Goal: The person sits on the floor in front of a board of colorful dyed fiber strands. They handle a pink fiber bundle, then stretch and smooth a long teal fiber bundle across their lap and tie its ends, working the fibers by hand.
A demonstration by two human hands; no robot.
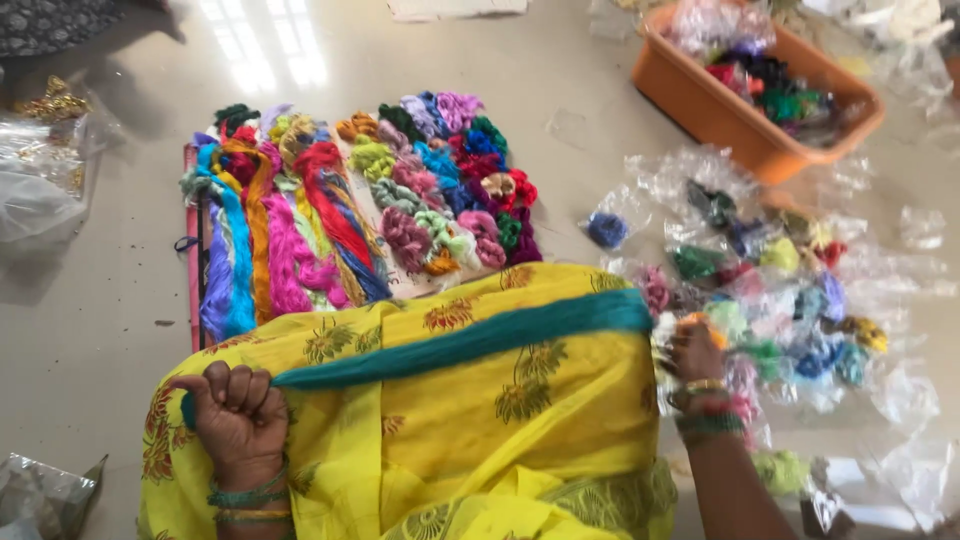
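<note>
The left hand (238, 412) is curled into a tight fist, knuckles up, thumb stretched along the forefinger. The right hand (695, 352) reaches out farther, back turned up, fingers bent down and mostly hidden. Both forearms rise from the bottom edge, well apart.

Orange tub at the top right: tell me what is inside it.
The orange tub holds clear plastic bags and small thread bundles in red, green, black and purple. The bags cover the far end, so whatever lies beneath them and at the bottom cannot be seen.
</note>
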